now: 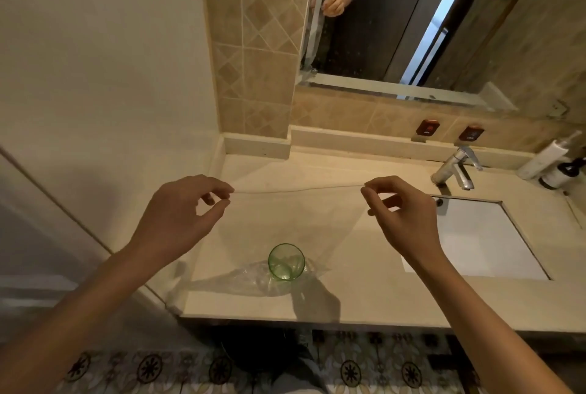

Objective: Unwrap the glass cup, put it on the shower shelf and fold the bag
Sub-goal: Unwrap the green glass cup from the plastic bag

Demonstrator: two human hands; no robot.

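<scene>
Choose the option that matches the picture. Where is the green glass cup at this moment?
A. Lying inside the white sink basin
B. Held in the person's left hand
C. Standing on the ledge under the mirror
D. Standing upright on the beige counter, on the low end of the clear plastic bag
D: the green glass cup stands mouth up on the beige counter, while both hands pinch the clear plastic bag above it.

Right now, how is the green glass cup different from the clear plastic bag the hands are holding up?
The green glass cup is tinted, rigid and stands upright on the counter; the plastic bag is colourless, limp and stretched taut in the air. The cup is untouched; the bag is pinched by the left hand and right hand. Both are see-through.
</scene>
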